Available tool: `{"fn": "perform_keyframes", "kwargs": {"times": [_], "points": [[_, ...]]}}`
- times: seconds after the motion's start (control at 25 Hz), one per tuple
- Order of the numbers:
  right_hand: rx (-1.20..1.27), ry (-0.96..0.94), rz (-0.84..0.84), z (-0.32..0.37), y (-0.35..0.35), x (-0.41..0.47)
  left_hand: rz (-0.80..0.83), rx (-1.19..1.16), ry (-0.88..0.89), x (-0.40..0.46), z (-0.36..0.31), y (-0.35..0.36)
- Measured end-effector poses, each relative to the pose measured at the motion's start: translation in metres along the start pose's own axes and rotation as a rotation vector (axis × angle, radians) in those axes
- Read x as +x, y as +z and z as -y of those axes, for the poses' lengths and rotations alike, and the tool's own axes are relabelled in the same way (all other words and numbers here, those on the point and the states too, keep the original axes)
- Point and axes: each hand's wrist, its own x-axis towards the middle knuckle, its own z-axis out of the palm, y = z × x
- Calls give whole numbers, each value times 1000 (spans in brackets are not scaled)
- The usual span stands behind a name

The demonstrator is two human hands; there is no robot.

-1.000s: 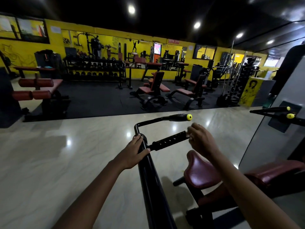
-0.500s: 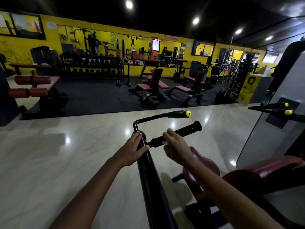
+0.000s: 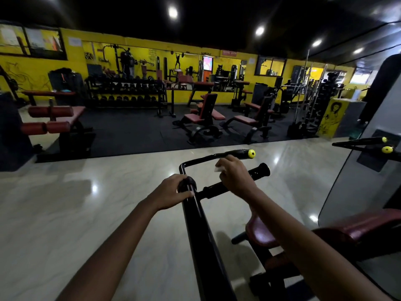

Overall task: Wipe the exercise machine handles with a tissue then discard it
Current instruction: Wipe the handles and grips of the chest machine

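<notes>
Since half a second ago the right hand (image 3: 235, 178) has lifted off the lower handle (image 3: 259, 169) and now sits between it and the upper handle (image 3: 237, 152), near the frame's centre; the left hand (image 3: 171, 192) has stayed put on the machine arm (image 3: 201, 231).

Two handles branch from this arm: the upper one, a thin bent bar ending in a yellow cap (image 3: 251, 153), and the lower one, a thick black grip running up to the right. Two more yellow-capped handles (image 3: 384, 144) show at the right edge. There is one tissue (image 3: 218, 169), a small white scrap pinched in the curled fingers of the right hand, its edge poking out on the hand's left side, just below the upper bar. Whether it touches that bar cannot be told.

Resting on the top of the machine arm where the handles join, the left hand has its fingers curled over the black knob and its thumb along the tube. Both forearms reach in from the bottom of the frame, the right one crossing over a maroon seat (image 3: 260, 233).

Beyond, at mid-frame, lie a glossy pale floor (image 3: 76, 213), a dark mat with two benches (image 3: 204, 118), a dumbbell rack (image 3: 125, 92) and a yellow wall (image 3: 39, 72).
</notes>
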Motion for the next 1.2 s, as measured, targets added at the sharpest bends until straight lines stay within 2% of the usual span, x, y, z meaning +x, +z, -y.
{"fn": "perform_keyframes", "kwargs": {"times": [0.16,0.32,0.8,1.2], "points": [[9,42,-72,-13,-16,22,-10,40,-40,20,8,-12],[17,72,-132,-29,-33,47,39,42,6,60,4,-15],[-159,328,-222,-100,-45,100,220,36,265,233,18,11],[-330,514,-239,-138,-53,147,278,-46,434,316,32,-6]]}}
